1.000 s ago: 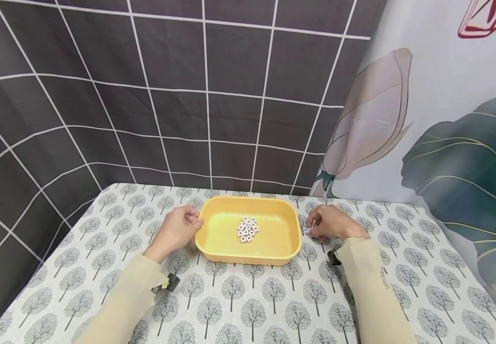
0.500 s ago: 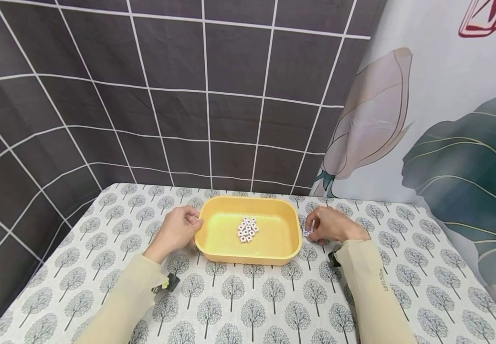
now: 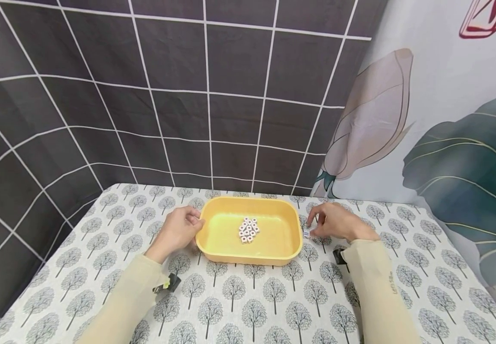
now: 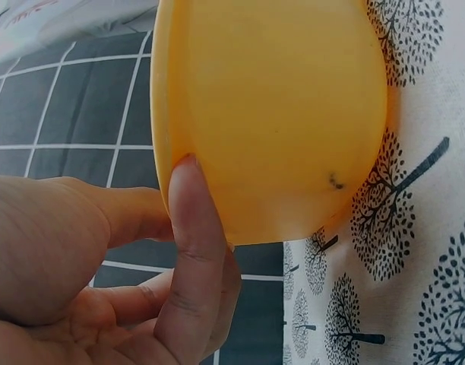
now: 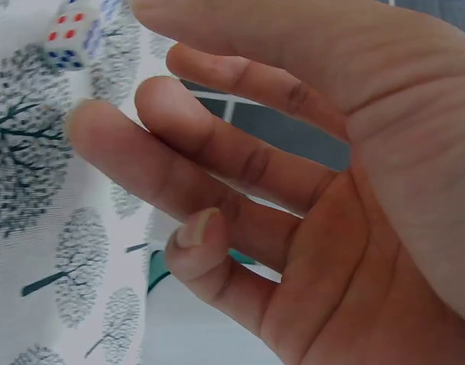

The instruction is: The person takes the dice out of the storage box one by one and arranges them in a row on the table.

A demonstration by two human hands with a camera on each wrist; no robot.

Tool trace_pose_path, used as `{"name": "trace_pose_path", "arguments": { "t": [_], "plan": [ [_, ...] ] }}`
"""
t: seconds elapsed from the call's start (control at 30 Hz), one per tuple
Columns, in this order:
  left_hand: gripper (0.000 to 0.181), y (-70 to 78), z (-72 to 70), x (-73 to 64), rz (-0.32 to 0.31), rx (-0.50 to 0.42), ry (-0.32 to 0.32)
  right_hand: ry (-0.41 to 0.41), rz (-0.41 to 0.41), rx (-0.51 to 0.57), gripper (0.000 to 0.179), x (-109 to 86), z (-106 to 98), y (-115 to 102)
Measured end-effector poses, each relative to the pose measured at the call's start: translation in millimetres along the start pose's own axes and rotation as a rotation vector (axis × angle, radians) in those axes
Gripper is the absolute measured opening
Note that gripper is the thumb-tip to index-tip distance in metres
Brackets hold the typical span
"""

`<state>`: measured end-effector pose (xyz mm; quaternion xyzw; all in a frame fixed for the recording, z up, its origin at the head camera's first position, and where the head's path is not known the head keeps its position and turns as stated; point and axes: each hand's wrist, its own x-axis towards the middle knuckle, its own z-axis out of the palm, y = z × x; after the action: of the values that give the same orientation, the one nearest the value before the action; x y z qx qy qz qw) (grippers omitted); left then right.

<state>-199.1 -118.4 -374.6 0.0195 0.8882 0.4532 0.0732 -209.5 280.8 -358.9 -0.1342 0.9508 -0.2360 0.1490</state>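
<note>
In the head view a yellow plastic basin [image 3: 273, 251] stands on the cloth, with several white dice [image 3: 248, 231] clustered on its floor. My left hand [image 3: 180, 229] pinches the basin's left rim; the left wrist view has a finger [image 4: 194, 220] flat against the yellow wall. To the right of the basin, white dice [image 3: 306, 234] with dots sit on the cloth. Over them is my right hand [image 3: 331, 220], its thumb and fingers parted and holding nothing. A die [image 5: 69, 34] with red and blue dots lies just past the fingertips in the right wrist view, with part of another beside it.
A tree-print cloth [image 3: 230, 301] covers the table. Dark grid-patterned fabric [image 3: 166, 110] hangs behind it, and a flower-print sheet [image 3: 372, 177] hangs at the right. Each wrist wears a small black camera.
My right hand has let go of the dice beside the basin; its fingers have spread and it has shifted slightly right. The left hand and the basin stay put.
</note>
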Motion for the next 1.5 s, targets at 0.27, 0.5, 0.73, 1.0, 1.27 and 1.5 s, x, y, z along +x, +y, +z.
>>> {"name": "trace_pose_path", "arguments": {
  "t": [0.27,0.5,0.73,1.0,1.27,1.5],
  "plan": [
    [0.023,0.3,0.2,-0.3,-0.006,-0.003,0.004,0.123,-0.106,-0.027,0.022,-7.3,-9,-14],
    [0.025,-1.0,1.6,0.9,0.000,-0.010,0.009,0.203,-0.136,-0.032,0.022,-12.9,-14,-36],
    [0.027,-0.5,2.3,1.3,0.004,-0.022,0.010,0.246,-0.216,-0.081,0.018,-11.9,-8,-60],
    [0.026,-0.2,3.2,0.7,0.013,-0.018,0.017,0.214,-0.301,-0.099,0.016,3.8,14,-78],
    [0.026,-2.3,3.7,1.8,0.022,0.008,0.029,0.167,-0.389,-0.111,0.015,20.0,41,-89],
    [0.025,-2.0,3.2,1.0,0.009,-0.008,0.021,0.108,-0.383,-0.085,0.021,27.9,64,-96]
  ]
}}
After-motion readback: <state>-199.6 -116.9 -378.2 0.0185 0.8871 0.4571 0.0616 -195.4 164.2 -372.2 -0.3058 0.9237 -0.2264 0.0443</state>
